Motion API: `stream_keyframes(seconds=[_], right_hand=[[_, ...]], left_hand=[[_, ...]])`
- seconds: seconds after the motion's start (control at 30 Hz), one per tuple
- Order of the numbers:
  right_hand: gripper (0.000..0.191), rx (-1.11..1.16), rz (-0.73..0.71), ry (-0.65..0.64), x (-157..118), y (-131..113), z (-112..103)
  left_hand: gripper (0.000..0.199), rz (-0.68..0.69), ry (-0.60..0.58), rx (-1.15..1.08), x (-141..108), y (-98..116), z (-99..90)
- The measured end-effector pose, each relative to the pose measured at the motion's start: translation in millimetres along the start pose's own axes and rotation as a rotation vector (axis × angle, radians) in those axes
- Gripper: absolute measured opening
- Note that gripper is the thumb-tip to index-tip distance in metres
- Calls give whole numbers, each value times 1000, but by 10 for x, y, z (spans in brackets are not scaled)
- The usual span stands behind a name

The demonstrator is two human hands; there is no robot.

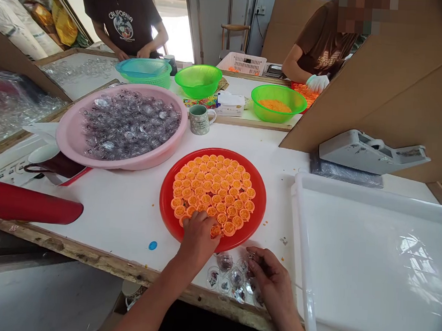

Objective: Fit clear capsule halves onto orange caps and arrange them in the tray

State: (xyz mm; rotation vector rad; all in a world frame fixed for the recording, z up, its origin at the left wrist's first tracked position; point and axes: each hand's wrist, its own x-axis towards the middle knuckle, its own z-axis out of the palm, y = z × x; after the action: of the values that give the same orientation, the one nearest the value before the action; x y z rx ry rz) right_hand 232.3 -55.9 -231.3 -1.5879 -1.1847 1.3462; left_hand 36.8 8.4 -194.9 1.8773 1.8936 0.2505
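Observation:
My left hand (200, 236) reaches over the front rim of a red round tray (257, 217). Its fingers are bent and close on a small orange plastic disc (216, 230). Many similar orange round pieces (215, 186), with yellowish centres, cover the tray. Off the tray's front right side, my right hand (272, 278) has thumb and forefinger pinched on a clear plastic cap (251, 257), partly hidden by the fingers. Several more clear round caps (237, 277), some with dark printed figures, lie on the white table between my hands.
A pink basin (165, 154) of clear caps stands back left, beside a mug (199, 120). A white tray (299, 230) lies right, below a tape dispenser (371, 152). A red cylinder (31, 203) juts in left. Two people work across the table near green bowls (198, 81).

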Motion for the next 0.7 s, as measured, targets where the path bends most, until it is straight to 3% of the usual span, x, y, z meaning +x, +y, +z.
stream_keyframes(seconds=[0.27,0.5,0.7], right_hand=[[29,46,44,36,17,20,4],[40,97,49,28,41,25,8],[34,101,32,5,18,-28,37]], left_hand=[[19,100,-90,-76,73,-107,-25],[12,167,-160,-119,156,-57,-215],[6,55,-104,-370,53,4,-353]])
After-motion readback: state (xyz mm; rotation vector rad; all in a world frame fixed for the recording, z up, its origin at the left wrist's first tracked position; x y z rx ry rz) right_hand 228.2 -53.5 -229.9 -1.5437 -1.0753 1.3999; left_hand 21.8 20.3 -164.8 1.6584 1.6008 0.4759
